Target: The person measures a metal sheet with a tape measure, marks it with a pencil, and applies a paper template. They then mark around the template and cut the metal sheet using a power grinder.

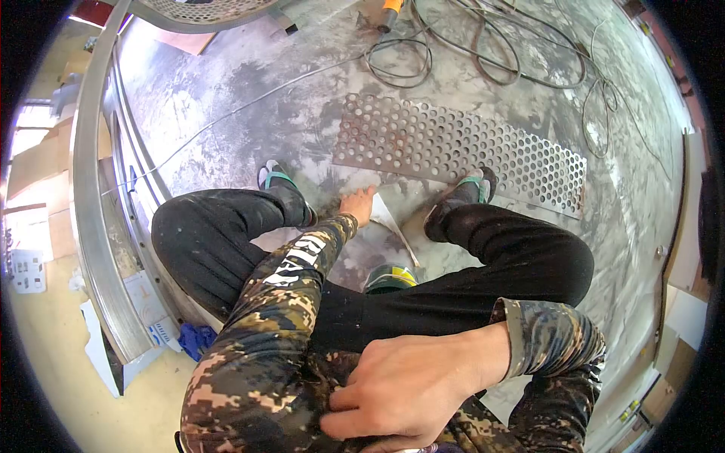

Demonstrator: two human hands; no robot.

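With left hand [357,205], touching one white piece [391,221] between two feet [284,193]; cannot tell if gripping. With right hand [411,383], fingers curled against camouflage shirt [264,404]; cannot tell if holding anything. Just beyond feet, one perforated sheet [461,151] flat on floor [249,132]. Near legs' meeting point, one tin [390,277]. Farther off, one orange-ended tool [390,13].

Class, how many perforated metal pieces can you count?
2: a flat sheet on the floor, and a curved piece at top left, partly out of frame.
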